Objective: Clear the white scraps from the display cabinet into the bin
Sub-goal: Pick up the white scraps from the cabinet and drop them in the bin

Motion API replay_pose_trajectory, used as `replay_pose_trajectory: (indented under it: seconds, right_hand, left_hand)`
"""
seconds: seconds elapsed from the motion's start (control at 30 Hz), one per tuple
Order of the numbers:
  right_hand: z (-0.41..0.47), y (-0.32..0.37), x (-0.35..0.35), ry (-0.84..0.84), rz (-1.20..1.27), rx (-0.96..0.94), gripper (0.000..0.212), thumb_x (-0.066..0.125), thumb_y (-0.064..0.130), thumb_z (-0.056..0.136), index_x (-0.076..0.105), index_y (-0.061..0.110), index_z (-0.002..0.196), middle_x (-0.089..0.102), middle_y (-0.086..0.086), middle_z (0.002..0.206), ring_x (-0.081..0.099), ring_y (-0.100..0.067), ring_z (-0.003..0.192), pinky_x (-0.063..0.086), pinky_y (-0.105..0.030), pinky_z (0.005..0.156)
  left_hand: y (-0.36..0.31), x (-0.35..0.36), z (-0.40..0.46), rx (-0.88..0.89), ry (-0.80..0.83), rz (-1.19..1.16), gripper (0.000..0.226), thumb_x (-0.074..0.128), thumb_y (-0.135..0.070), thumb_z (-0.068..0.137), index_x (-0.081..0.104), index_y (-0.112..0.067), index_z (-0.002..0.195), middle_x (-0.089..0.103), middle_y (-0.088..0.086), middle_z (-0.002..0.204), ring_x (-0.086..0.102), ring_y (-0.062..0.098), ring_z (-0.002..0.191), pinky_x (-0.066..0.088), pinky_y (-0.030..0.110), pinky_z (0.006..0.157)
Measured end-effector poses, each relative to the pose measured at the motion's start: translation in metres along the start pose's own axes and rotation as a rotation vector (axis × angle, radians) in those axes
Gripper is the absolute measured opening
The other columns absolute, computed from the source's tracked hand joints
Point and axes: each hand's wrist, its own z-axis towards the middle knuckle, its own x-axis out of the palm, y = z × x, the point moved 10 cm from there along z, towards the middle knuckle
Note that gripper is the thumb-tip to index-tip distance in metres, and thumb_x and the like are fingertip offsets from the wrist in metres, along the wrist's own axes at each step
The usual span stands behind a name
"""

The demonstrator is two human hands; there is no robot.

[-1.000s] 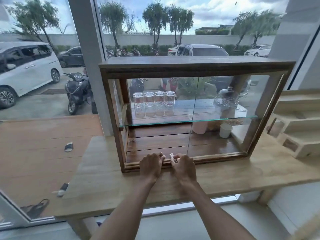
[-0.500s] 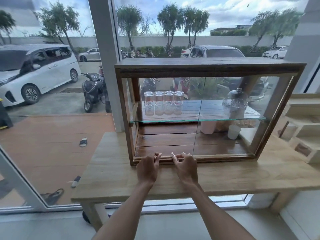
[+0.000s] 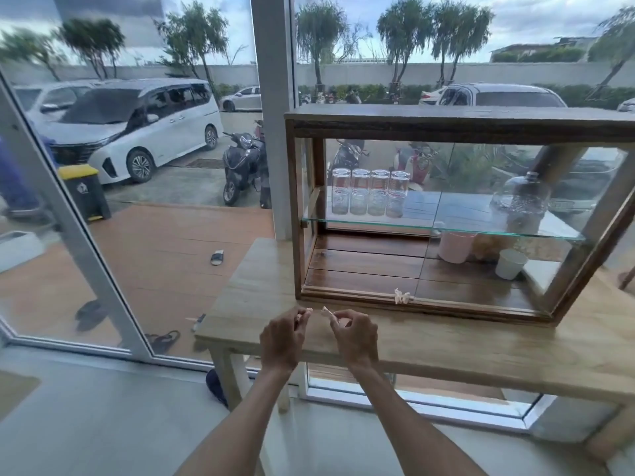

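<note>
A wooden display cabinet with glass panes stands on a wooden table. Both my hands hover above the table's near-left part, clear of the cabinet. My left hand pinches a small white scrap between fingertips. My right hand pinches another white scrap. A further clump of white scraps sits on the cabinet's front bottom rail. No indoor bin is in view; a dark bin with a yellow lid stands outside behind the window glass.
Inside the cabinet, several upturned glasses stand on the glass shelf beside a glass jar. Below are a pink cup and a white cup. A white window post rises left of the cabinet.
Both hands pulled back from the cabinet's bottom rail toward me, each carrying a white scrap. My view swung left, so the cabinet now sits further right.
</note>
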Motion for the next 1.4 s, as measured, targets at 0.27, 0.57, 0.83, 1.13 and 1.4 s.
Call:
replay_pose_trajectory:
  seconds: [0.27, 0.57, 0.83, 1.13, 1.4]
  right_hand:
    - [-0.054, 0.044, 0.063, 0.212, 0.191, -0.090, 0.027, 0.076, 0.040, 0.084, 0.079, 0.016, 0.094, 0.075, 0.006, 0.086, 0.060, 0.004, 0.060, 0.042, -0.002, 0.053]
    - [-0.157, 0.029, 0.166, 0.511, 0.198, -0.042, 0.027, 0.076, 0.054, 0.078, 0.079, 0.027, 0.079, 0.070, 0.018, 0.067, 0.064, -0.003, 0.058, 0.044, -0.015, 0.056]
    - [-0.239, -0.029, 0.276, 0.718, 0.053, 0.086, 0.033, 0.078, 0.058, 0.075, 0.081, 0.026, 0.079, 0.075, 0.020, 0.076, 0.068, 0.000, 0.070, 0.055, -0.026, 0.075]
    - [-0.285, -0.063, 0.363, 0.846, -0.053, 0.096, 0.015, 0.079, 0.032, 0.083, 0.081, 0.018, 0.080, 0.061, 0.021, 0.056, 0.060, 0.011, 0.058, 0.039, -0.004, 0.056]
    - [-0.303, -0.088, 0.396, 0.903, -0.044, 0.190, 0.014, 0.075, 0.024, 0.085, 0.078, 0.021, 0.098, 0.072, 0.012, 0.080, 0.061, 0.006, 0.066, 0.042, -0.002, 0.064]
  left_hand:
    - [0.067, -0.070, -0.061, -0.132, -0.124, 0.052, 0.020, 0.059, -0.038, 0.095, 0.072, -0.024, 0.100, 0.076, -0.003, 0.085, 0.070, 0.012, 0.073, 0.055, 0.028, 0.060]
    - [0.177, -0.108, -0.173, -0.427, -0.115, 0.115, 0.016, 0.060, -0.038, 0.094, 0.073, -0.027, 0.095, 0.075, -0.004, 0.084, 0.068, 0.017, 0.074, 0.043, 0.024, 0.059]
    - [0.289, -0.090, -0.268, -0.729, 0.023, 0.144, 0.021, 0.057, -0.041, 0.095, 0.073, -0.027, 0.094, 0.075, -0.004, 0.086, 0.067, 0.018, 0.079, 0.040, 0.027, 0.060]
    - [0.379, -0.055, -0.315, -0.936, 0.106, 0.109, 0.020, 0.061, -0.044, 0.091, 0.073, -0.028, 0.088, 0.072, -0.005, 0.075, 0.064, 0.015, 0.073, 0.037, 0.027, 0.058]
    - [0.419, -0.040, -0.327, -0.998, 0.183, 0.086, 0.018, 0.056, -0.041, 0.093, 0.073, -0.039, 0.100, 0.073, -0.011, 0.084, 0.063, 0.012, 0.081, 0.039, 0.026, 0.061]
